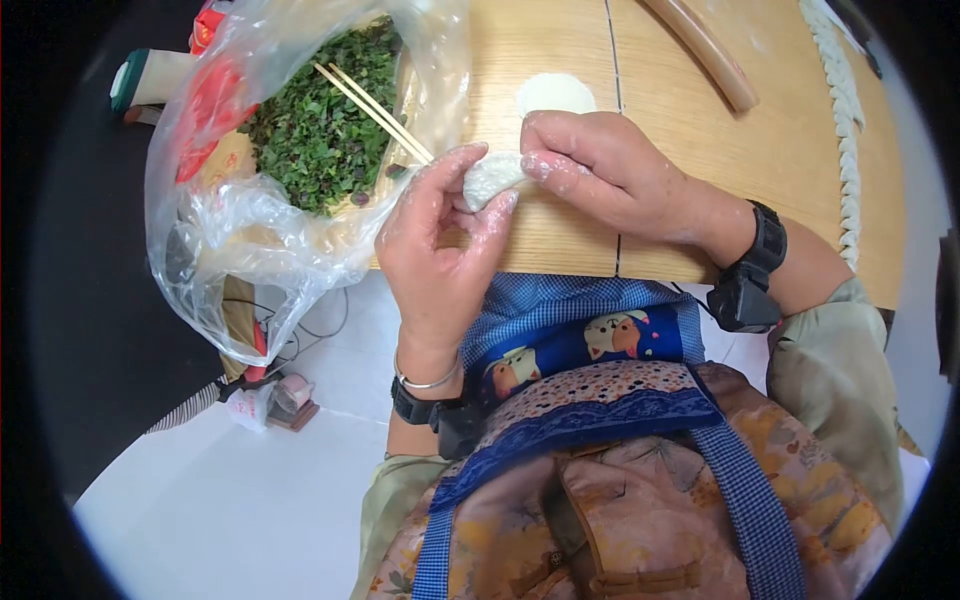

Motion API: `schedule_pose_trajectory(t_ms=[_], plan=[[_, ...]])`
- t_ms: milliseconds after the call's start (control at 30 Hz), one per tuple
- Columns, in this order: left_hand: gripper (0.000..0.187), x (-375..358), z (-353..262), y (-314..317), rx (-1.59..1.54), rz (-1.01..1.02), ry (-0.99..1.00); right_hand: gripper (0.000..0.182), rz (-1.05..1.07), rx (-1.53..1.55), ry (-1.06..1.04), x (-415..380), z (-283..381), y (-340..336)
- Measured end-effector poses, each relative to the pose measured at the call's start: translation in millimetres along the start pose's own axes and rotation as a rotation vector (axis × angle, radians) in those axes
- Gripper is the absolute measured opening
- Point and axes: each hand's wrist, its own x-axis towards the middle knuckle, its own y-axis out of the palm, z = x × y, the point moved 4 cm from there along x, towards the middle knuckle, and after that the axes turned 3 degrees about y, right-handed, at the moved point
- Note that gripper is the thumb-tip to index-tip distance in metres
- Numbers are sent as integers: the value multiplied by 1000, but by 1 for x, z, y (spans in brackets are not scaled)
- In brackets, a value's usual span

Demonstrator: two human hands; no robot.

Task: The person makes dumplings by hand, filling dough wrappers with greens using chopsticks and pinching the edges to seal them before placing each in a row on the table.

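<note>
Between my two hands is a white, half-moon dumpling [493, 180], its folded edge facing up and to the right. My left hand [440, 215] holds its left side and underside between thumb and fingers. On its right end, my right hand [605, 170] pinches the dough with thumb and curled forefinger. Flour marks the fingers of both hands. Just beyond my right hand, a round dough wrapper [556, 94] lies flat on the wooden table [560, 240]. Left of my hands, chopsticks [375, 112] rest on chopped green filling [320, 125].
A clear plastic bag [290, 240] surrounds the filling and hangs over the table's left edge. A wooden rolling pin [705, 55] lies at the upper right. Along the right side runs a row of overlapping white dough pieces [846, 130]. A dark seam crosses the tabletop.
</note>
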Motion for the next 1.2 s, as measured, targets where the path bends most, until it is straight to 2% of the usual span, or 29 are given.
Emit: schedule_pose_trajectory(t_ms=[133,400,500,567,667,733,867,1000,1200], plan=[[32,-1,0,-2,114,-32,47,21,-3,7,-13,-1,-1,2],[32,-2,-1,-2,152,-83,61,16,6,-74,-41,-3,3,3],[32,0,-6,-1,194,-63,112,26,-19,-107,80,-3,5,1],[31,0,-8,1,211,-45,139,41,-117,-203,-72,-2,5,4],[37,-1,-8,7,216,17,185,39,-50,-241,14,-2,8,5],[43,-3,-5,9,53,-23,82,38,-50,-274,-2,-2,3,5],[45,-3,-1,9,165,48,109,31,-75,-363,-52,-3,6,7],[41,-5,-1,14,137,49,63,26,-111,-403,-104,-5,6,9],[32,-8,1,19,-24,2,-48,22,-181,-361,-26,-5,2,4]])
